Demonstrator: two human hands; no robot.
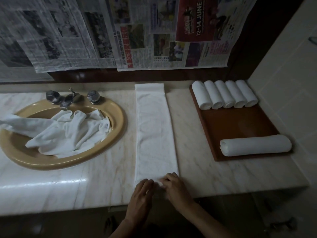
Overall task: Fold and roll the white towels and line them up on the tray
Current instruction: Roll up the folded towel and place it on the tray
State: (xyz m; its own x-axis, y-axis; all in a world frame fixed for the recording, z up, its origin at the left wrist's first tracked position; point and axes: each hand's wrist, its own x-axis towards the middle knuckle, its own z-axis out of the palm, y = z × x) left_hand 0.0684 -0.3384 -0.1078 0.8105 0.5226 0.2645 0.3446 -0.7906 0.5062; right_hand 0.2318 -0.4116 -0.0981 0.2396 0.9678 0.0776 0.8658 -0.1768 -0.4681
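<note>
A white towel [153,131], folded into a long narrow strip, lies on the marble counter and runs from the back wall to the front edge. My left hand [141,194] and my right hand [175,186] meet at its near end, fingers curled over the turned-up edge of the cloth. A brown tray [240,124] sits at the right. Several rolled white towels [224,94] stand side by side at its back. One larger roll [255,145] lies crosswise at its front.
A tan sink [118,117] at the left holds a heap of loose white towels [68,129] under a chrome tap [68,99]. Newspaper sheets [120,31] hang on the back wall. A tiled wall [291,74] closes the right side.
</note>
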